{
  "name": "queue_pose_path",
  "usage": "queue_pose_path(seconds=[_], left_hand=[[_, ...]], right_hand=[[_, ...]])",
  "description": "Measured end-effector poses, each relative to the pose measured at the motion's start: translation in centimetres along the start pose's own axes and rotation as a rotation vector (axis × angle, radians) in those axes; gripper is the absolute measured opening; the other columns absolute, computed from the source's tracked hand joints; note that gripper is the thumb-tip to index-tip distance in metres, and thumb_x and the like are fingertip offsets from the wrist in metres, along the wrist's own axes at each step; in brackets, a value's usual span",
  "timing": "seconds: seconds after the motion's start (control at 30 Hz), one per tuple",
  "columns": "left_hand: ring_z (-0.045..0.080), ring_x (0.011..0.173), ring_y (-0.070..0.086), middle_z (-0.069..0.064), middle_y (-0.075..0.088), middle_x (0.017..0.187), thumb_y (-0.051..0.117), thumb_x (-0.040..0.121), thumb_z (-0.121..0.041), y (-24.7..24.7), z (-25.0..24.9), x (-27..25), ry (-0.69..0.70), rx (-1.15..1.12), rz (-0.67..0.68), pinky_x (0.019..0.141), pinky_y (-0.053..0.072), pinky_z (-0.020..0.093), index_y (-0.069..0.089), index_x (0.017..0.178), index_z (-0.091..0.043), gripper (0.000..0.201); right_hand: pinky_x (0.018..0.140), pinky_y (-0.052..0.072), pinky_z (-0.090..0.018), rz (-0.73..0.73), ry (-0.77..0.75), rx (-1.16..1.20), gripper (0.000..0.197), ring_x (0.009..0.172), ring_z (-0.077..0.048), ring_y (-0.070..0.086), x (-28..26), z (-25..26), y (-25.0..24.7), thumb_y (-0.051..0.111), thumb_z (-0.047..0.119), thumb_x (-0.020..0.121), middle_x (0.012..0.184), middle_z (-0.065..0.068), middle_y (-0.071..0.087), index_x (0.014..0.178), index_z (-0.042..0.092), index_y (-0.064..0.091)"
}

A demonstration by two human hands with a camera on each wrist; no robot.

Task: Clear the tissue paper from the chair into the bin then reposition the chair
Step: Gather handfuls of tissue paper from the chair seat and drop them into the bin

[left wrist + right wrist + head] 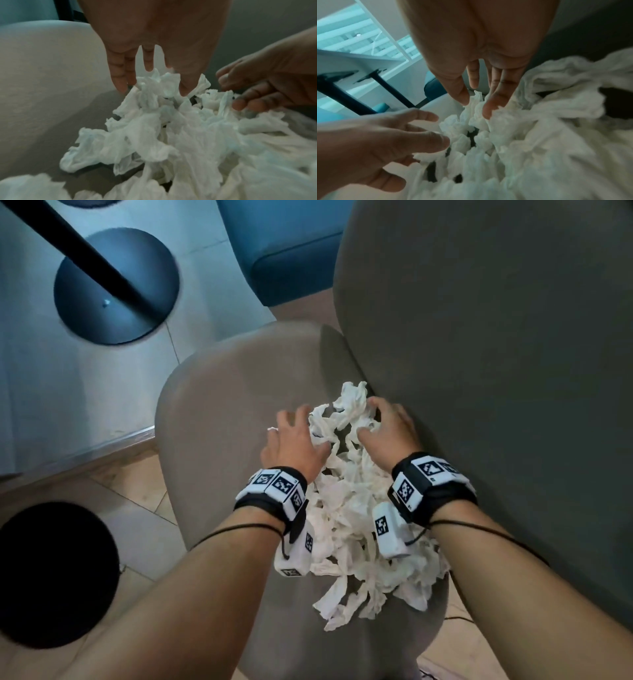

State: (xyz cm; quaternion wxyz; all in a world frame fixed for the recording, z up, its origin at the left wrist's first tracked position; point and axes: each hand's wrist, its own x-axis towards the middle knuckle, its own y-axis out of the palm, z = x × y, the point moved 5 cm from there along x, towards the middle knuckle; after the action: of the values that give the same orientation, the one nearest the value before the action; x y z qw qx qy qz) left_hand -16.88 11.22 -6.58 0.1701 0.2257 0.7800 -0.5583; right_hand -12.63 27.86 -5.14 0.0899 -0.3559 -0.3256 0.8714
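A heap of crumpled white tissue paper [349,508] [154,128] [522,148] lies on the beige chair seat [222,422], pushed up against the grey chair back [496,371]. My left hand [308,429] [150,83] hovers over the heap's far left side with fingers spread, and its fingertips touch the paper. At the far right side my right hand [368,419] [476,105] reaches down by the backrest, with its fingertips dipped into the tissue. Neither hand has closed on any paper. A round black bin [51,573] stands on the floor at the lower left.
A black table pedestal with a round base [116,285] stands on the pale floor beyond the chair. A blue upholstered seat [291,251] is at the top centre. Wood-pattern floor [137,508] lies between the chair and the bin.
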Motion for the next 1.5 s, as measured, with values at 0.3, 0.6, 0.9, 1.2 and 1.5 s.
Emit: queue_pose_path(seconds=[0.3, 0.6, 0.9, 1.2, 1.5], left_hand=[[0.029, 0.102, 0.057, 0.006, 0.059, 0.111, 0.06, 0.086, -0.018, 1.6, -0.5, 2.1, 0.072, -0.052, 0.058, 0.085, 0.049, 0.039, 0.064, 0.119, -0.024, 0.033], [0.014, 0.065, 0.036, -0.003, 0.04, 0.072, 0.051, 0.089, -0.022, -2.4, 2.1, -1.3, -0.095, -0.442, -0.233, 0.058, 0.03, 0.031, 0.033, 0.06, -0.017, 0.034], [0.017, 0.077, 0.062, -0.004, 0.07, 0.088, 0.054, 0.083, -0.011, -4.0, 5.2, -5.5, -0.154, -0.704, -0.309, 0.07, 0.051, 0.036, 0.053, 0.083, -0.029, 0.018], [0.016, 0.068, 0.051, -0.011, 0.061, 0.076, 0.062, 0.086, -0.023, -3.8, 8.1, -8.5, -0.256, -0.952, -0.33, 0.066, 0.044, 0.036, 0.061, 0.091, -0.031, 0.009], [0.018, 0.058, 0.045, 0.004, 0.058, 0.075, 0.056, 0.082, 0.004, -2.2, 11.8, -11.8, -0.3, -0.938, -0.229, 0.053, 0.039, 0.029, 0.065, 0.086, -0.025, 0.031]], right_hand=[[0.1, 0.043, -0.032, 0.032, -0.025, -0.002, 0.047, 0.123, -0.027, 0.053, 2.3, -1.5, 1.6, 0.049, 0.004, 0.088, 0.132, -0.009, 0.059, 0.13, 0.022, 0.058], [0.053, 0.033, -0.033, -0.188, 0.018, 0.16, 0.041, 0.053, -0.018, 0.036, -0.9, -2.7, -1.6, 0.054, 0.034, 0.086, 0.053, 0.002, 0.038, 0.056, 0.009, 0.04], [0.059, 0.033, -0.021, -0.15, -0.054, 0.289, 0.031, 0.064, -0.009, 0.038, -5.0, -3.0, -3.2, 0.052, -0.003, 0.074, 0.084, -0.001, 0.047, 0.064, 0.022, 0.037], [0.06, 0.05, -0.024, -0.178, 0.094, 0.464, 0.033, 0.057, -0.013, 0.044, -7.2, -3.9, -3.8, 0.037, -0.004, 0.084, 0.069, 0.007, 0.045, 0.066, 0.021, 0.048], [0.076, 0.043, -0.032, -0.105, 0.095, 0.395, 0.021, 0.085, -0.014, 0.056, -9.5, -3.3, -2.7, 0.068, 0.013, 0.077, 0.099, 0.002, 0.06, 0.087, 0.025, 0.054]])
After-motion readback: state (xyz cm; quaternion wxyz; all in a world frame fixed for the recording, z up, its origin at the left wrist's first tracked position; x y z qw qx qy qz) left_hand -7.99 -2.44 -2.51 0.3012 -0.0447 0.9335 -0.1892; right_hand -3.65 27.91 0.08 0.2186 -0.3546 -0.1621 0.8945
